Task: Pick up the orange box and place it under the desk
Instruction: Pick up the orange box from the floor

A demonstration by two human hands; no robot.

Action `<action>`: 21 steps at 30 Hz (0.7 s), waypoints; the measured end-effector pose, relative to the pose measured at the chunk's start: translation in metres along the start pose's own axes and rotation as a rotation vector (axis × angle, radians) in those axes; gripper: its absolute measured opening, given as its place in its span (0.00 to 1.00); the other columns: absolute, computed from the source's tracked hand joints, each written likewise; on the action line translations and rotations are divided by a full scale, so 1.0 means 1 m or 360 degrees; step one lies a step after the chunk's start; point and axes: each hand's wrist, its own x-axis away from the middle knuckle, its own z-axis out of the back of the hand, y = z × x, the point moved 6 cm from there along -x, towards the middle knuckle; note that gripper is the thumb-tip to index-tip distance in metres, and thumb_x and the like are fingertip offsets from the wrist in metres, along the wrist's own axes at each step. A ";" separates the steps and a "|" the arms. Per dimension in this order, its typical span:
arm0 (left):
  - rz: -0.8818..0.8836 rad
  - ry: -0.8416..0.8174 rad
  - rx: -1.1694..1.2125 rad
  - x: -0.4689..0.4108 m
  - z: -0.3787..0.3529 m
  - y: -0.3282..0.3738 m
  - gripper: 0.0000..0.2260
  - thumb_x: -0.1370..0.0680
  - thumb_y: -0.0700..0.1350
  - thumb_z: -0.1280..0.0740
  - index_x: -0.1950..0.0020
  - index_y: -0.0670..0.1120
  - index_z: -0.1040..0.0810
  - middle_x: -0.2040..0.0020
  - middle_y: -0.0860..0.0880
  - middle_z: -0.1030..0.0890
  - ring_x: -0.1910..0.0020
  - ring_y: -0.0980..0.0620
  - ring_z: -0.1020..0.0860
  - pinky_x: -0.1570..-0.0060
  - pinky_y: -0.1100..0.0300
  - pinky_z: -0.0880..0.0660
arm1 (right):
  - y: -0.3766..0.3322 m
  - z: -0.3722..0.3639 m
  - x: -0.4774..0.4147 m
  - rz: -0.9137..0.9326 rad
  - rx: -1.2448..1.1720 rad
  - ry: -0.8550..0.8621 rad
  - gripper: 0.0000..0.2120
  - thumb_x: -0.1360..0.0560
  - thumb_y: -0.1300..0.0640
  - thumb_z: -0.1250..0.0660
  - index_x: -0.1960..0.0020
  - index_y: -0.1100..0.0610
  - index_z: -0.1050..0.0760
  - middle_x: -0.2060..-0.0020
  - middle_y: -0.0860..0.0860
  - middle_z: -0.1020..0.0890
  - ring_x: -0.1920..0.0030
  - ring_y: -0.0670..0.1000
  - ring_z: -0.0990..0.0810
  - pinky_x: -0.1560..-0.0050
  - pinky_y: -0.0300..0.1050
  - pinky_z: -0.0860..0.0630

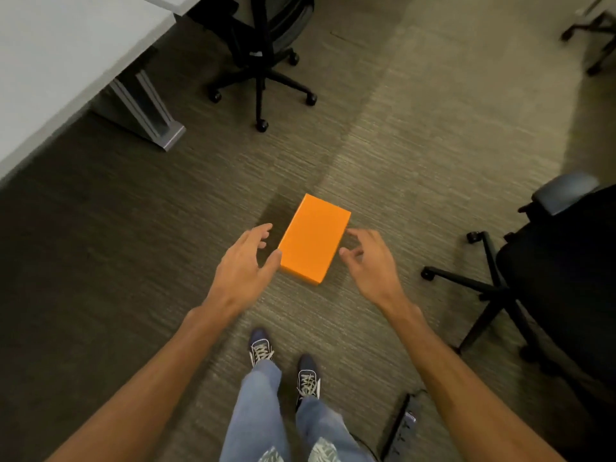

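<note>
We have both hands out over the orange box [314,238], which lies flat on the carpet [416,145], ahead of our shoes [285,368]. Our left hand [245,261] has its fingers [260,231] spread, with the thumb at or just beside the box's near left corner; we cannot tell whether it touches. Our right hand [370,258] is just off the right long side, its fingers [358,233] loosely curled and apart, holding nothing.

The box looks like stiff, smooth card with a closed lid, and probably light for its bulk. Its long sides sit between our fingers, so we judge the best hold is palms and fingers pressed against those two sides, low enough to catch the base and not just the lid. The smooth faces may slip under a weak squeeze.

The worktop [66,55] stands well beyond our left fingers, far left, with its grey leg [146,108] and open floor beneath.
</note>
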 end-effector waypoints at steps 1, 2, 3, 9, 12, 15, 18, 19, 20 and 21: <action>0.0009 -0.0036 -0.0005 -0.012 -0.011 -0.009 0.25 0.22 0.55 0.37 0.26 0.51 0.34 0.33 0.52 0.25 0.38 0.54 0.24 0.43 0.50 0.24 | 0.012 -0.010 -0.008 -0.0060 -0.0018 -0.0018 0.23 0.21 0.50 0.36 0.28 0.54 0.33 0.42 0.52 0.26 0.52 0.51 0.20 0.47 0.55 0.22; 0.0017 -0.0069 -0.0010 -0.025 -0.022 -0.019 0.25 0.22 0.55 0.37 0.26 0.50 0.34 0.32 0.51 0.26 0.38 0.53 0.25 0.43 0.50 0.24 | 0.024 -0.020 -0.017 -0.0111 -0.0040 -0.0033 0.24 0.21 0.51 0.35 0.27 0.54 0.34 0.43 0.52 0.25 0.52 0.51 0.20 0.47 0.56 0.22; 0.0029 -0.0106 -0.0015 -0.037 -0.033 -0.030 0.25 0.22 0.55 0.37 0.26 0.50 0.35 0.32 0.51 0.26 0.37 0.53 0.25 0.43 0.49 0.24 | 0.035 -0.032 -0.025 -0.0152 -0.0064 -0.0045 0.25 0.21 0.51 0.35 0.26 0.54 0.36 0.44 0.52 0.25 0.51 0.52 0.20 0.46 0.56 0.22; 0.0114 -0.0378 0.0000 -0.111 -0.107 -0.101 0.25 0.23 0.53 0.36 0.27 0.51 0.35 0.31 0.50 0.28 0.35 0.51 0.27 0.43 0.45 0.25 | 0.099 -0.106 -0.078 -0.0396 -0.0141 -0.0166 0.30 0.20 0.51 0.36 0.22 0.55 0.43 0.38 0.53 0.26 0.48 0.52 0.21 0.45 0.52 0.24; 0.0193 -0.0499 0.0118 -0.149 -0.139 -0.137 0.30 0.23 0.52 0.33 0.24 0.53 0.39 0.29 0.49 0.29 0.34 0.49 0.27 0.40 0.49 0.26 | 0.128 -0.143 -0.107 -0.0470 -0.0140 -0.0172 0.26 0.22 0.48 0.34 0.26 0.52 0.34 0.40 0.54 0.24 0.48 0.53 0.21 0.44 0.53 0.24; 0.0314 -0.0579 0.0266 -0.181 -0.168 -0.179 0.35 0.25 0.55 0.31 0.23 0.59 0.46 0.28 0.49 0.30 0.32 0.48 0.28 0.35 0.47 0.29 | 0.158 -0.185 -0.136 -0.0465 -0.0094 -0.0281 0.22 0.23 0.47 0.33 0.30 0.52 0.28 0.37 0.53 0.27 0.47 0.54 0.21 0.45 0.43 0.28; 0.0378 -0.0645 0.0288 -0.210 -0.202 -0.226 0.37 0.26 0.56 0.30 0.22 0.59 0.46 0.27 0.51 0.31 0.35 0.54 0.29 0.35 0.49 0.30 | 0.200 -0.226 -0.162 -0.0551 -0.0098 -0.0351 0.25 0.22 0.46 0.34 0.28 0.52 0.31 0.32 0.53 0.30 0.41 0.55 0.23 0.44 0.42 0.32; 0.0398 -0.0667 0.0280 -0.219 -0.216 -0.244 0.37 0.26 0.56 0.30 0.23 0.59 0.45 0.28 0.51 0.31 0.36 0.55 0.30 0.35 0.50 0.30 | 0.216 -0.240 -0.170 -0.0586 -0.0101 -0.0366 0.27 0.23 0.46 0.34 0.26 0.53 0.33 0.30 0.54 0.31 0.38 0.55 0.25 0.43 0.42 0.33; 0.0429 -0.0689 0.0266 -0.227 -0.231 -0.263 0.37 0.27 0.57 0.30 0.23 0.59 0.46 0.28 0.51 0.31 0.36 0.55 0.30 0.35 0.49 0.31 | 0.233 -0.254 -0.177 -0.0631 -0.0107 -0.0380 0.29 0.23 0.45 0.34 0.25 0.54 0.35 0.29 0.54 0.32 0.34 0.55 0.27 0.41 0.43 0.34; 0.0476 -0.0717 0.0247 -0.236 -0.247 -0.284 0.38 0.28 0.59 0.30 0.22 0.59 0.46 0.26 0.51 0.32 0.34 0.53 0.30 0.34 0.47 0.31 | 0.251 -0.268 -0.185 -0.0682 -0.0117 -0.0388 0.32 0.23 0.45 0.34 0.24 0.54 0.38 0.28 0.55 0.34 0.32 0.55 0.30 0.39 0.45 0.34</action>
